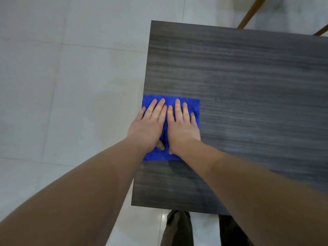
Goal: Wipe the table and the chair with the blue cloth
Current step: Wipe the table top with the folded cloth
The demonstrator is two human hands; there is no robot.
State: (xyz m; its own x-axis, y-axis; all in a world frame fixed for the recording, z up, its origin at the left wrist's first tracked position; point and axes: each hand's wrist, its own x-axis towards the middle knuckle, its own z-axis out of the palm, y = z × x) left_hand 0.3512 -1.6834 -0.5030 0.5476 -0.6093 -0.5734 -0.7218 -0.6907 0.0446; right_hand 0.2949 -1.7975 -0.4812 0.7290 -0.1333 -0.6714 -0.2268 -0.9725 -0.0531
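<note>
Blue cloth (188, 105) mostly hidden under left hand (148, 125), right hand (182, 125)

The counter (248, 77) lies bare ahead and to the right of the blue cloth (188, 105), which sits at its left edge. Beyond the far edge, two wooden chair legs (252, 13) stand on the tiled floor (71, 86).

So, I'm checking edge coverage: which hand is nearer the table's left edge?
The left hand: its little finger reaches the blue cloth's left border at the table edge; the right hand lies further in.
</note>
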